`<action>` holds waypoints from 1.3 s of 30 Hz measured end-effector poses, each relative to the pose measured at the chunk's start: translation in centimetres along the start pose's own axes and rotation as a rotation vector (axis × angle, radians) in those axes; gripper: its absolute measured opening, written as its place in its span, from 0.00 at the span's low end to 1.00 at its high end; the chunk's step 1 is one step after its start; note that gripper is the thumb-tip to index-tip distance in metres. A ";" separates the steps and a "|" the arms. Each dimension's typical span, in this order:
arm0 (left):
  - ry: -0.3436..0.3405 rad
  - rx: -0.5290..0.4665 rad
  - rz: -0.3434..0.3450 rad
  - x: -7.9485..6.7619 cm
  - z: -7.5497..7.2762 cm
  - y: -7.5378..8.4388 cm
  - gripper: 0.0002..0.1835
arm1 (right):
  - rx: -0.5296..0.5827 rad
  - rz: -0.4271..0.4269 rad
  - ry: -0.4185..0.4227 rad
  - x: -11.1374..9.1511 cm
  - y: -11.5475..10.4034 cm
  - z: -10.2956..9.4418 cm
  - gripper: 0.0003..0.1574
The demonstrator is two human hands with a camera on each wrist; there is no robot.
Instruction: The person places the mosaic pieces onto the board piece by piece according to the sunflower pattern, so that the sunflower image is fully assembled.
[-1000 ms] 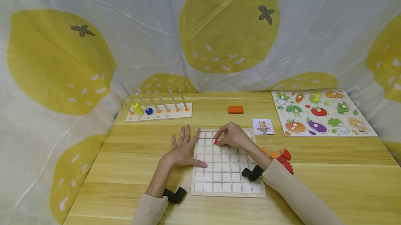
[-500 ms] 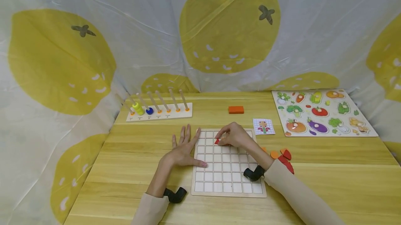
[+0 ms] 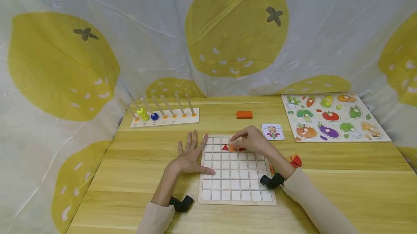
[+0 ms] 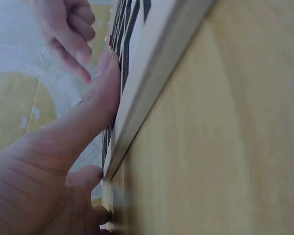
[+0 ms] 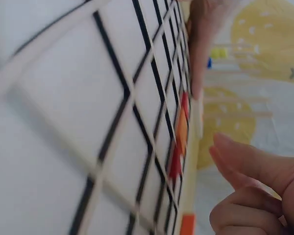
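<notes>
A wooden grid board with white squares lies on the table. My left hand is spread at its left edge, thumb resting on the squares, other fingers on the table beyond. In the upper rows sit a red triangle, an orange square-looking piece and a red piece, side by side. Above them is my right hand, partly covering the red piece. In the right wrist view the right thumb and index finger are apart from the board and hold nothing; the other fingers curl.
Loose red and orange pieces lie right of the board, partly behind the right forearm. A pattern card, an orange block, a vegetable puzzle and a peg stand with yellow and blue beads stand farther back.
My right hand has let go of the pieces and moved to the right and up. The red triangle and orange piece now show on the grid. The left hand stays in place.
</notes>
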State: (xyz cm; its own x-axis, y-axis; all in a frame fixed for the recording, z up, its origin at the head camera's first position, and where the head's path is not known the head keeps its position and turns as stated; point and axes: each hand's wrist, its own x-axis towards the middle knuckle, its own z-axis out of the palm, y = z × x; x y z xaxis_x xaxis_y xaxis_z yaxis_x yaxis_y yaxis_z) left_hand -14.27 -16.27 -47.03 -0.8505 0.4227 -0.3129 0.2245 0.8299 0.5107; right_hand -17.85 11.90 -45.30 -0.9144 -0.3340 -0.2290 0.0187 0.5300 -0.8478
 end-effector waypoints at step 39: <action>-0.019 -0.002 -0.019 -0.4 -0.9 0.4 0.72 | -0.072 0.087 -0.026 -7.0 6.8 -8.2 0.20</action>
State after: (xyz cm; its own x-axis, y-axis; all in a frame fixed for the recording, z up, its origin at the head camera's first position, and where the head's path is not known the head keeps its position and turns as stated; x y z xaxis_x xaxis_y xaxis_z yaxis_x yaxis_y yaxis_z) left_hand -14.25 -16.45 -45.96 -0.8455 0.4138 -0.3374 0.2077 0.8371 0.5062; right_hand -14.60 24.25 -45.55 -0.8995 -0.3044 -0.3133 0.0673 0.6121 -0.7879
